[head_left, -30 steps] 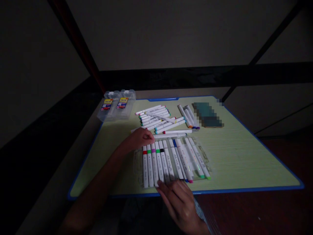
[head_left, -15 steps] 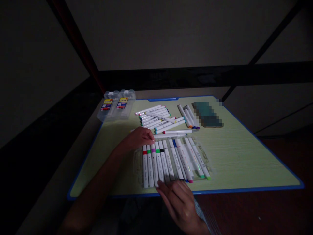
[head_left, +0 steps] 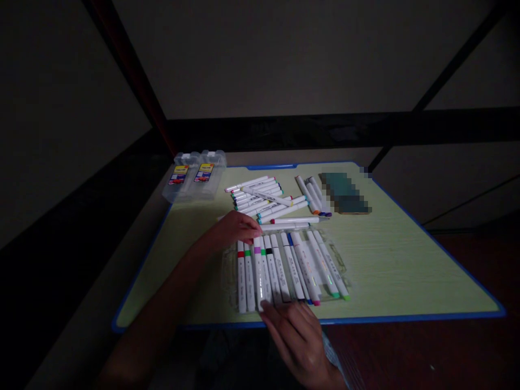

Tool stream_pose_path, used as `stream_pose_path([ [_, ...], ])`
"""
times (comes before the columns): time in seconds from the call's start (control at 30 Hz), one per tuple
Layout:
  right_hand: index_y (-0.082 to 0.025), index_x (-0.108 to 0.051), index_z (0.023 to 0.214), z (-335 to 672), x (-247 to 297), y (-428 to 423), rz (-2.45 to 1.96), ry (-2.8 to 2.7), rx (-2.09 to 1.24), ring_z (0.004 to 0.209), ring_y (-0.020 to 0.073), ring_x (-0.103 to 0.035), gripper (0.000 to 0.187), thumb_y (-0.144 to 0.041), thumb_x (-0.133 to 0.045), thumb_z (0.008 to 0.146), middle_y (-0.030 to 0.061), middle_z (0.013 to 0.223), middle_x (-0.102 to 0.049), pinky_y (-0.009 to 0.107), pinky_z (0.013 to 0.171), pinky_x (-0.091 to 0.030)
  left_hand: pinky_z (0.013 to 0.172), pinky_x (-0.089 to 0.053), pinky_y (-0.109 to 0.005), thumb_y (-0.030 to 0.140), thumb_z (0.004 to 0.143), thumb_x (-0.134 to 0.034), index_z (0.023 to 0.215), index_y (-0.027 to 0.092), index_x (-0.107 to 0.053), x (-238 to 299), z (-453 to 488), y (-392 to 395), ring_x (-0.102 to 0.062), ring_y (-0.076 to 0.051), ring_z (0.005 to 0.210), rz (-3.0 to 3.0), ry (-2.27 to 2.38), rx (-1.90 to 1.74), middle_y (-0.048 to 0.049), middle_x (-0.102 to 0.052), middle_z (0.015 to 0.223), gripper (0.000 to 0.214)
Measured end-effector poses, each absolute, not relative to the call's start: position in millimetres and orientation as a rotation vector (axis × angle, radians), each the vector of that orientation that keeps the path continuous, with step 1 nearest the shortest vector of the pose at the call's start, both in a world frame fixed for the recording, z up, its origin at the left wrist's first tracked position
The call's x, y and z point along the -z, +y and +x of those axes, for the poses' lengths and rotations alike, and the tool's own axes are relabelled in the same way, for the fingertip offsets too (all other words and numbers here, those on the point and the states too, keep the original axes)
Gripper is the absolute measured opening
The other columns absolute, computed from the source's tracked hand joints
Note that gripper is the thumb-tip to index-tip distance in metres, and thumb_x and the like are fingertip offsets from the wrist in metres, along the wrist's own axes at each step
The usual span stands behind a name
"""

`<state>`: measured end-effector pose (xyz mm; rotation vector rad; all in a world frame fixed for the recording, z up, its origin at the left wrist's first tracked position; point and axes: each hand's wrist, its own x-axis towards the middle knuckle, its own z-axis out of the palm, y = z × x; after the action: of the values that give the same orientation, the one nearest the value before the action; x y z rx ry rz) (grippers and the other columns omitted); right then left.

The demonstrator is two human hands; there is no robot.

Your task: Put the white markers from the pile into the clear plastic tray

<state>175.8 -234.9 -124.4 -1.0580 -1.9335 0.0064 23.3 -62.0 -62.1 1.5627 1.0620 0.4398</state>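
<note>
A white marker with a purple band [head_left: 259, 273] is held at both ends, slightly raised over its neighbours. My left hand [head_left: 240, 227] pinches its far end with closed fingertips. At the near end, my right hand [head_left: 298, 338] grips it between thumb and fingers, the other fingers curled. Below lies a clear plastic case [head_left: 339, 255] with a row of white markers in it. Red-banded [head_left: 241, 281] and green-banded [head_left: 249, 281] markers lie left of the held one; a black-banded marker [head_left: 273, 273] is to its right. Green-tipped markers [head_left: 331, 265] lie at the row's right end.
Loose white markers [head_left: 264, 197] are heaped beyond the case, with several more [head_left: 311, 195] to their right. A blurred phone-like slab [head_left: 347, 192] lies at the back right. Two clear plastic boxes with labels [head_left: 195, 179] stand at the back left. The pale green table [head_left: 406, 271] has a blue edge.
The purple-banded marker has shifted slightly right and looks lifted, partly covering the green-banded marker beside it. My left fingertips have moved a little right with it; my right hand has hardly moved.
</note>
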Motion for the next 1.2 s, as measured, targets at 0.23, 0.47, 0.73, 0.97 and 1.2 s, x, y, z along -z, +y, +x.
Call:
stream_pose_path([
  [0.23, -0.011, -0.062, 0.099, 176.9, 124.4, -236.3, -1.050, -1.902, -0.019, 0.062, 0.0123, -0.056, 0.019, -0.009, -0.052, 0.083, 0.0039, 0.068, -0.062, 0.025, 0.056, -0.046, 0.059, -0.051, -0.023, 0.019, 0.062, -0.064, 0.070, 0.010, -0.067, 62.0, 23.6, -62.5, -0.060, -0.011, 0.060, 1.456, 1.074, -0.558, -0.0022, -0.065, 0.064, 0.012],
  [0.47, -0.010, -0.063, 0.097, 177.6, 128.7, -238.8, -1.026, -1.868, -0.004, 0.066, 0.0132, -0.056, 0.019, -0.006, -0.054, 0.080, 0.0056, 0.071, -0.062, 0.026, 0.058, -0.045, 0.059, -0.052, -0.025, 0.016, 0.064, -0.063, 0.069, 0.009, -0.067, 68.1, 36.3, -67.2, -0.061, -0.013, 0.058, 1.475, 1.119, -0.618, -0.0032, -0.066, 0.065, 0.009],
  [0.73, -0.010, -0.064, 0.092, 177.1, 127.1, -236.6, -1.021, -1.854, 0.032, 0.065, 0.0131, -0.053, 0.015, -0.007, -0.053, 0.081, 0.0052, 0.068, -0.061, 0.026, 0.056, -0.043, 0.057, -0.051, -0.025, 0.011, 0.065, -0.061, 0.067, 0.009, -0.067, 73.4, 50.5, -71.0, -0.059, -0.011, 0.051, 1.450, 1.095, -0.653, -0.0011, -0.064, 0.056, 0.006],
  [0.97, -0.011, -0.064, 0.091, 176.0, 127.4, -236.5, -1.014, -1.839, 0.026, 0.066, 0.0132, -0.052, 0.015, -0.007, -0.055, 0.080, 0.0049, 0.069, -0.061, 0.026, 0.058, -0.043, 0.057, -0.050, -0.024, 0.010, 0.066, -0.061, 0.067, 0.010, -0.066, 83.6, 54.2, -68.2, -0.061, -0.012, 0.056, 1.429, 1.090, -0.724, -0.0022, -0.067, 0.061, 0.006],
  [1.2, -0.011, -0.064, 0.095, 176.0, 129.5, -236.5, -1.023, -1.850, 0.025, 0.065, 0.0129, -0.053, 0.017, -0.007, -0.055, 0.080, 0.0045, 0.069, -0.062, 0.026, 0.057, -0.043, 0.055, -0.049, -0.023, 0.007, 0.066, -0.060, 0.069, 0.009, -0.063, 86.3, 57.9, -70.0, -0.061, -0.011, 0.055, 1.488, 1.113, -0.732, -0.0028, -0.066, 0.063, 0.005],
])
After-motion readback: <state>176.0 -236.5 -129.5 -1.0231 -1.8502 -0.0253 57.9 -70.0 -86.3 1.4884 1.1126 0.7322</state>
